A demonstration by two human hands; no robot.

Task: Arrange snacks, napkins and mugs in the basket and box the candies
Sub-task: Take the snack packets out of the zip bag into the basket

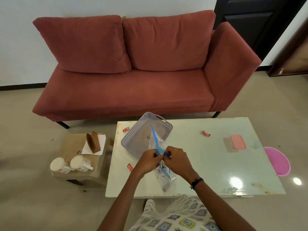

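Observation:
A clear zip bag (164, 180) with a blue seal strip hangs over the white table (208, 164), held at its top by both hands. My left hand (149, 160) and my right hand (177, 160) pinch the strip close together. Just behind them sits an empty grey perforated basket (133, 139). Three red candies lie on the table: one (126, 129) at the far left, one (205, 133) in the middle, one (130, 167) near my left wrist. A pink-lidded box (238, 141) stands at the right. Two white mugs (71, 165) and napkins (101, 140) with a brown holder (93, 141) rest on a low stool.
A red sofa (133, 80) stands behind the table. The beige stool (86, 164) is left of the table. A pink round stool (277, 161) pokes out at the table's right edge. A dark door (250, 22) is at the back right.

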